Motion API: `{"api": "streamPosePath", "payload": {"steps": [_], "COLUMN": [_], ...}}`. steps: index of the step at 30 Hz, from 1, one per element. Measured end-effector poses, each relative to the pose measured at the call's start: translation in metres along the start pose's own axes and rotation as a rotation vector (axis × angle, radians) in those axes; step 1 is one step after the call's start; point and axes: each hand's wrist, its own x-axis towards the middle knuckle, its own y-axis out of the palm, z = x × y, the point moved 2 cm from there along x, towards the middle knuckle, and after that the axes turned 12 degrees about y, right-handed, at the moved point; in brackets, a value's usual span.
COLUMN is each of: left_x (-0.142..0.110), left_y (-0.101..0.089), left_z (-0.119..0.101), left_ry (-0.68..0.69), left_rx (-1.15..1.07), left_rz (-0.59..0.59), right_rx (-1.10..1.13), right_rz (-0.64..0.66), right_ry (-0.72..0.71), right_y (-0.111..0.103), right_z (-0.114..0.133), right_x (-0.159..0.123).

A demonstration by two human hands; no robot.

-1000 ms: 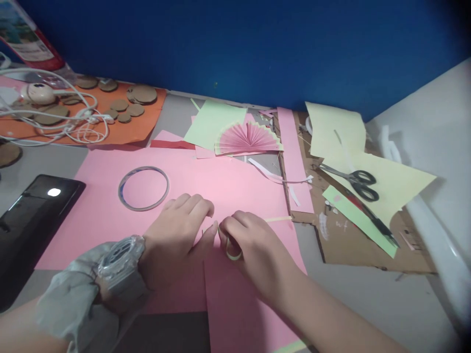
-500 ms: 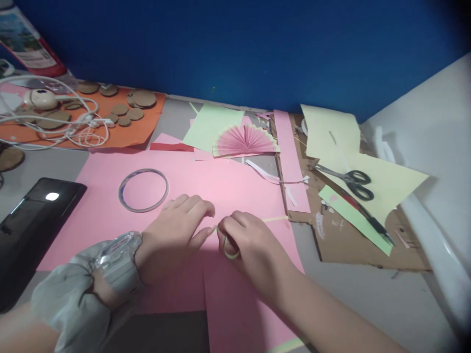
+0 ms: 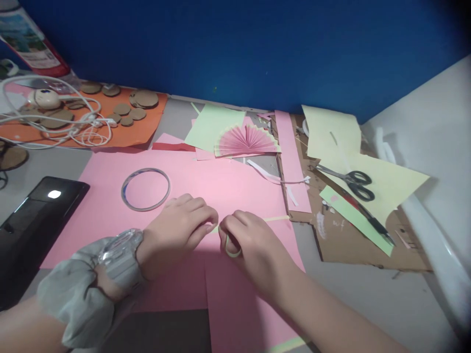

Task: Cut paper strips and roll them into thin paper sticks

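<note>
A thin pale green paper strip [image 3: 233,254] curls out below the fingers of my right hand [image 3: 253,245], which is closed around it. My left hand [image 3: 184,223] pinches what looks like the strip's short end, close to the right fingertips. Both hands are just above a large pink paper sheet [image 3: 206,181]. Left of my left hand, a narrow ring like a tape roll [image 3: 146,189] lies flat on that sheet. A pleated pink paper fan [image 3: 247,141] with a pale green edge rests beyond my hands.
Black-handled scissors [image 3: 355,182] and a black pen-like tool [image 3: 371,219] lie on cardboard [image 3: 353,250] at right, among yellow paper [image 3: 386,181]. At left are a black phone [image 3: 40,220], white cables [image 3: 69,130], and cardboard discs [image 3: 143,99] on orange paper [image 3: 147,130]. A blue panel [image 3: 235,54] stands behind.
My left thumb and index finger have closed together on the strip's end, where before they were apart. My right hand keeps its hold; the view has shifted slightly.
</note>
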Motion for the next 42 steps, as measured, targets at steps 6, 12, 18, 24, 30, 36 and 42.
{"api": "streamPosePath", "payload": {"steps": [6,12,18,24,30,36,42], "left_x": [0.000,-0.001,-0.001,0.001,0.003,0.002,0.003], "left_y": [0.002,0.001,0.002,0.001,0.001,0.003,0.002], "left_z": [-0.002,-0.002,-0.002,-0.001,0.000,0.001,0.000], "left_ry": [0.033,0.046,0.037,0.036,0.049,0.036,0.024], "left_rx": [0.017,0.037,0.014,0.012,0.023,0.009,0.003], "left_rz": [0.011,0.036,0.035,0.058,0.048,0.047,0.039], "right_rx": [0.048,0.066,0.033,0.010,-0.026,-0.061,-0.023], "right_rz": [-0.024,-0.051,0.009,0.056,0.019,-0.114,-0.117], "right_ry": [0.107,0.161,0.137,0.106,0.077,0.136,0.271], "right_y": [-0.005,-0.011,-0.019,-0.020,-0.021,-0.021,-0.011], "right_z": [-0.002,-0.001,0.003,0.005,0.001,-0.002,-0.002], "right_x": [0.000,-0.004,-0.010,-0.018,-0.024,-0.025,-0.016]}}
